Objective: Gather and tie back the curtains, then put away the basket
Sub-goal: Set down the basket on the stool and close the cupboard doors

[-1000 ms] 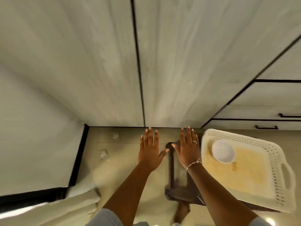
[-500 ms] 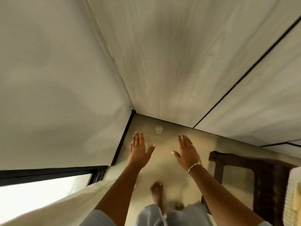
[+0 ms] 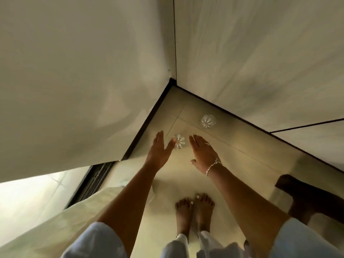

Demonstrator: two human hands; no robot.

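A cream curtain [image 3: 61, 226] lies bunched at the lower left, beside the bright window [image 3: 31, 198] and its dark frame. My left hand [image 3: 158, 151] is stretched forward with straight fingers, holding nothing. My right hand [image 3: 202, 151], with a bracelet at the wrist and a ring, is also held out flat and holds nothing. Both hands hover above the floor near the room's corner, apart from the curtain. The basket is out of view.
Two small clear round objects [image 3: 208, 121] [image 3: 179, 141] lie on the tiled floor by the corner. Pale wardrobe panels [image 3: 251, 62] rise to the right and a pale wall [image 3: 74, 81] to the left. A dark wooden stool [image 3: 312, 200] stands at right. My bare feet [image 3: 193, 211] are below.
The view has swung left, away from the stool and the white basket, toward the corner and window. Both hands stayed outstretched and empty; the basket has left the view.
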